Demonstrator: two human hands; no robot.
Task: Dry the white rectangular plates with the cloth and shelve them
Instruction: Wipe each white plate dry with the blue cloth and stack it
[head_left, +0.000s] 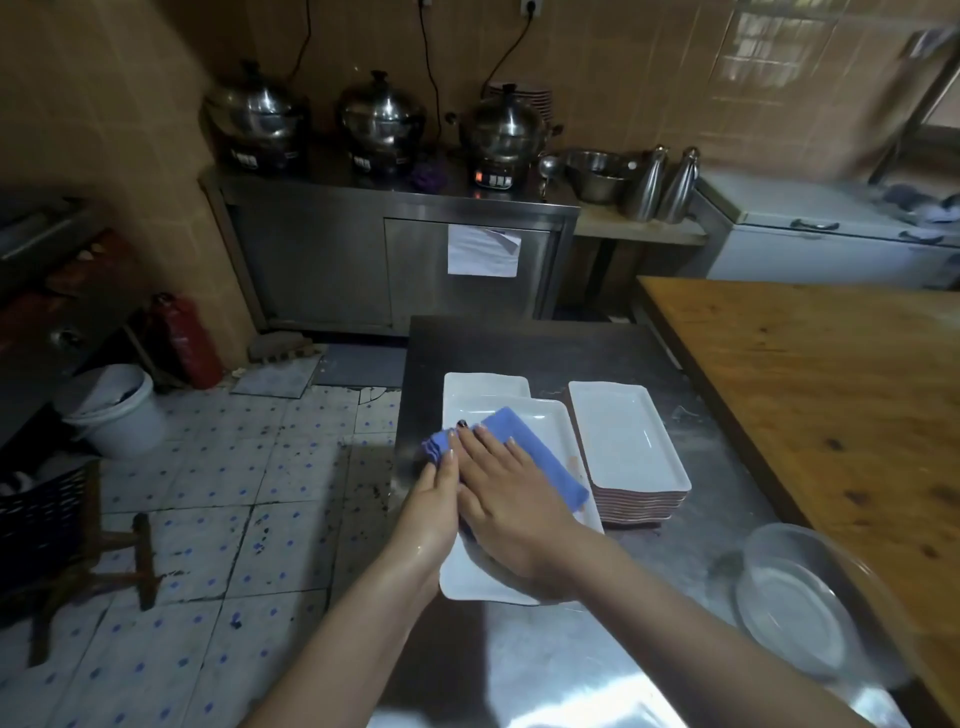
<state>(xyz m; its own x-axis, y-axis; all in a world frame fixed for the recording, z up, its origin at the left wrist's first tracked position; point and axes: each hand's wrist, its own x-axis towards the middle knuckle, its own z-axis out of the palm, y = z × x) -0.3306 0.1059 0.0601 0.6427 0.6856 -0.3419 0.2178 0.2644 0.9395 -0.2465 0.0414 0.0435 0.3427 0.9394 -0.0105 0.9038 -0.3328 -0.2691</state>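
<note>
On the worktop, a white plate lies under a blue cloth. The right hand presses the cloth flat, fingers straight. The left hand steadies the edge (fingers likewise straight). A plate stack waits beside it; drying is under way and shelving seems still to come.

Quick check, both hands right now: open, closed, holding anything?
Left hand: open, straight fingers resting on the bunched end of the blue cloth.
Right hand: open, pressing the cloth flat on the white plate.
</note>
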